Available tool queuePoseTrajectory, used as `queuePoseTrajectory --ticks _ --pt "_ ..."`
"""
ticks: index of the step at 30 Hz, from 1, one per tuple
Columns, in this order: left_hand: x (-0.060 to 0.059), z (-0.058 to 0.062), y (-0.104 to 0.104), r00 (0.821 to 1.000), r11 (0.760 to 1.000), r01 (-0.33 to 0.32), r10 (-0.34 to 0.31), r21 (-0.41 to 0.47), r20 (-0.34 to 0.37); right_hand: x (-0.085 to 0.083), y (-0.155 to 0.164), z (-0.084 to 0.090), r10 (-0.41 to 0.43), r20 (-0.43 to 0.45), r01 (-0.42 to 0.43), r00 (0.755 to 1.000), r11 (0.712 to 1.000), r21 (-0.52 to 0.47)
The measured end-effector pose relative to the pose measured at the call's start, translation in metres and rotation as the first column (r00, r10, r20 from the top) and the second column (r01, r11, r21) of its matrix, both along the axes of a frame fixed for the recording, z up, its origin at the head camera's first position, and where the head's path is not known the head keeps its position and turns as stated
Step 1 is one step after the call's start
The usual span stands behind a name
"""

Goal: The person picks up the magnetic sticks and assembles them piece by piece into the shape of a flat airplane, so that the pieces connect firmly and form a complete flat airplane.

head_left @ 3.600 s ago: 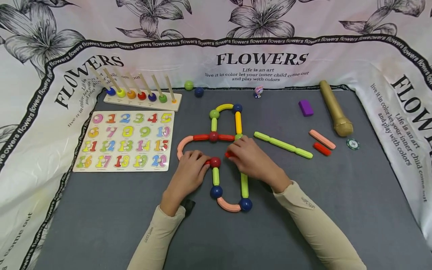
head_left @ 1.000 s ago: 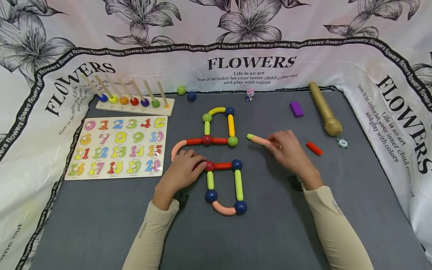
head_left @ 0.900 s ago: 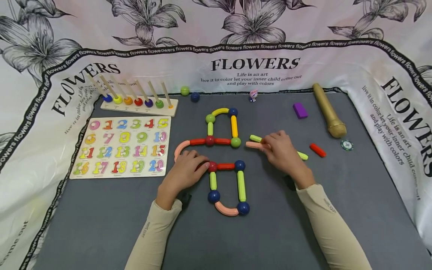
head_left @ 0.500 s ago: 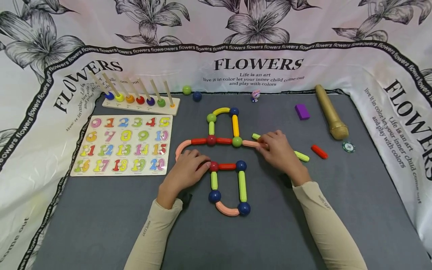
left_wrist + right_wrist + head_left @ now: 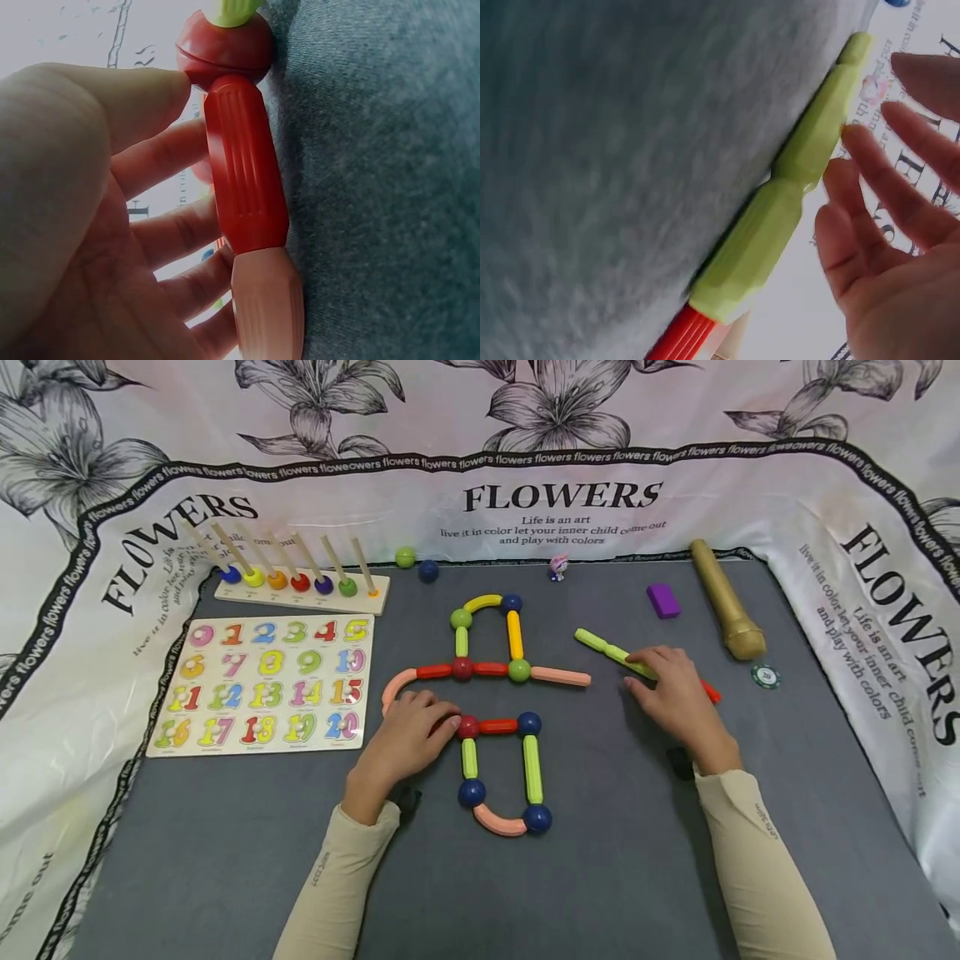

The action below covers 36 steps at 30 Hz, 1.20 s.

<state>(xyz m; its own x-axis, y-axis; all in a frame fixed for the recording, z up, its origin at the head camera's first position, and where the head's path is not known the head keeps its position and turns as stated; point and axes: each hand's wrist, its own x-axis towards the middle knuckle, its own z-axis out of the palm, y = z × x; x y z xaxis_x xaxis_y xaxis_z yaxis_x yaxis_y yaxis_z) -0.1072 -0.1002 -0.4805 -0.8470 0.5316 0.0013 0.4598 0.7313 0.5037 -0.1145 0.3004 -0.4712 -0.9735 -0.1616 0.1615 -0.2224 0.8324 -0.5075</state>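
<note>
In the head view, my left hand [image 5: 405, 735] holds a red magnetic stick [image 5: 244, 165] that leads to a red ball [image 5: 468, 727]; its thumb touches the ball and its fingers lie along the stick's far side. A peach curved stick [image 5: 266, 300] adjoins it. My right hand [image 5: 678, 702] hovers with loose, spread fingers over a row of green sticks [image 5: 600, 642], holding nothing. It partly covers them and a red stick [image 5: 682, 337]. A straight peach stick [image 5: 561, 677] lies against the green ball [image 5: 519, 671] of the upper figure.
A number board [image 5: 262, 685] and a peg counter [image 5: 300, 597] lie at the left. Green [image 5: 405, 557] and blue [image 5: 428, 571] balls and a small figurine [image 5: 557, 567] stand behind. A purple block [image 5: 663, 601], gold microphone [image 5: 727, 602] and poker chip [image 5: 766, 676] are at the right.
My right hand set a red stick by the lower red ball, then brought the peach stick to the green ball and let go. It moved right; the green sticks shifted. My left hand stayed.
</note>
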Motion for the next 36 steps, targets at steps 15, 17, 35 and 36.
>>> queuePoseTrajectory --ticks 15,17,35,36 --pt "0.006 -0.005 -0.002 0.999 1.0 -0.008 0.008 0.026 -0.035 -0.031 0.015 0.003 0.061 -0.064 -0.029 0.996 0.911 0.412" --pt "0.005 -0.004 -0.003 0.999 1.0 -0.011 0.012 0.023 -0.038 -0.033 0.016 0.01 0.075 -0.058 -0.039 0.995 0.878 0.477" --pt "0.002 -0.003 0.002 1.0 1.0 -0.016 0.016 0.02 -0.012 -0.02 0.049 0.041 -0.13 -0.055 0.137 0.99 0.979 0.149" --pt "0.002 -0.002 0.002 1.0 1.0 -0.018 0.018 0.022 -0.015 -0.019 0.049 0.043 -0.153 -0.038 0.155 0.988 0.984 0.084"
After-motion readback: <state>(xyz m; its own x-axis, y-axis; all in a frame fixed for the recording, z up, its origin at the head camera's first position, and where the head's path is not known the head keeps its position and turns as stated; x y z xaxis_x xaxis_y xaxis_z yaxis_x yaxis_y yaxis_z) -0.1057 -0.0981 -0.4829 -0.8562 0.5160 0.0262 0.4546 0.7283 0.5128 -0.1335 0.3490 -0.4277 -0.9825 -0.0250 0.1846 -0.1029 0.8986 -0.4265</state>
